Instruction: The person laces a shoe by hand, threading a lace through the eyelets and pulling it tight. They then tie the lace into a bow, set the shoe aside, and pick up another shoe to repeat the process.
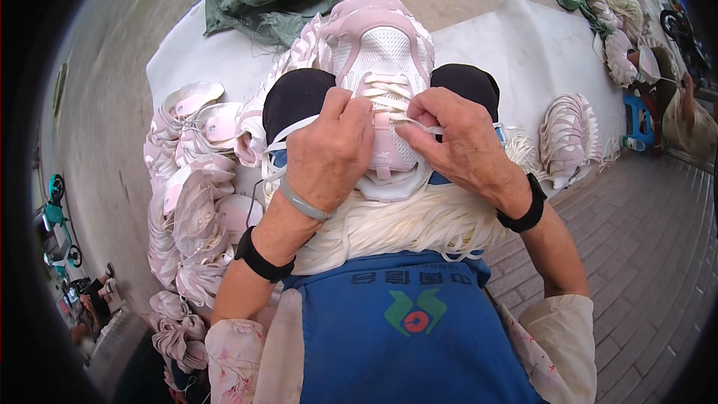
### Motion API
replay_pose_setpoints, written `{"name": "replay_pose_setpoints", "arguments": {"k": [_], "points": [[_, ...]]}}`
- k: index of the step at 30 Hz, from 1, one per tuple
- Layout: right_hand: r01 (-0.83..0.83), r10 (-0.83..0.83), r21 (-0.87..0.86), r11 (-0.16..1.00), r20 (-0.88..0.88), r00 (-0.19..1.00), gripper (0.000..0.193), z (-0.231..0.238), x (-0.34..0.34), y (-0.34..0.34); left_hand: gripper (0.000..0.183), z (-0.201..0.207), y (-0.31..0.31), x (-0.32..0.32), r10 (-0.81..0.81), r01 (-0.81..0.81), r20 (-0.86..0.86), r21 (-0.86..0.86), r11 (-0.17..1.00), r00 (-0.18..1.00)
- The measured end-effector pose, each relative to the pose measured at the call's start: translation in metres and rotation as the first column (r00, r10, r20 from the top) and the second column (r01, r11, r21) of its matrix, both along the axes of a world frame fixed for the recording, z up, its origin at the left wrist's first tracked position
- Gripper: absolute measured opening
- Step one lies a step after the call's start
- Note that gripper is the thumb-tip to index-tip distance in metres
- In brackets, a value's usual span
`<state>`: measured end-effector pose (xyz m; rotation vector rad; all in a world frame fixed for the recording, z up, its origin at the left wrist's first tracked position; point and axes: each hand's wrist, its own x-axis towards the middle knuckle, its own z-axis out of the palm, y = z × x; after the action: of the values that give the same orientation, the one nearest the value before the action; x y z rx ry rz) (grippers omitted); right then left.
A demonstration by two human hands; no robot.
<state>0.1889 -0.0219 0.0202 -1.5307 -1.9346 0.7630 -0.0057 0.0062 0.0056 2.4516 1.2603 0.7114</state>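
Squarely between your knees (299,101), the pink-and-white shoe upper (381,49) lies toe away, tongue toward you; that placing probably keeps both eyelet rows facing up and the piece steady. Pale lace (388,91) crosses the tongue in several rungs, with a loose strand trailing past your left wrist. Your right hand (471,146) works as a pinching grip: thumb and forefinger pressed together on the lace, just beside the right eyelets, likely for fine control of a thin strand. Your left hand (329,153) curls against the opposite edge, seemingly bracing it; its fingertips are partly hidden, so can't tell what that grip closes on. Across your lap, above the blue apron (411,329), lies a heap of cream cords (404,228), presumably for easy reach. Stacked uppers sit left (198,213) and right (570,135), on a white sheet (508,45), perhaps to keep them clean.
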Motion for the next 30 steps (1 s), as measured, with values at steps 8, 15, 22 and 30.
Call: {"name": "replay_pose_setpoints", "arguments": {"k": [8,15,22,30], "points": [[0.037,-0.047,-0.143,0.989,-0.069,0.996,0.018,0.006,0.000,0.000,0.009,-0.013,0.025,-0.015,0.095,0.019,0.229,-0.448,0.894,0.969],[0.010,-0.008,-0.200,0.980,0.012,1.000,0.016,0.012,0.001,0.003,0.013,-0.010,0.022,-0.016,0.301,-0.017,0.287,-0.696,0.718,0.909],[-0.008,0.009,-0.166,0.986,0.006,1.000,0.016,0.009,0.003,0.004,0.016,-0.002,0.010,-0.006,0.014,0.029,0.220,-0.191,0.981,0.975],[0.005,-0.012,-0.140,0.990,-0.048,0.999,0.016,0.004,0.002,0.002,0.014,-0.014,0.006,-0.007,0.048,-0.048,0.128,0.002,0.999,0.991]]}}
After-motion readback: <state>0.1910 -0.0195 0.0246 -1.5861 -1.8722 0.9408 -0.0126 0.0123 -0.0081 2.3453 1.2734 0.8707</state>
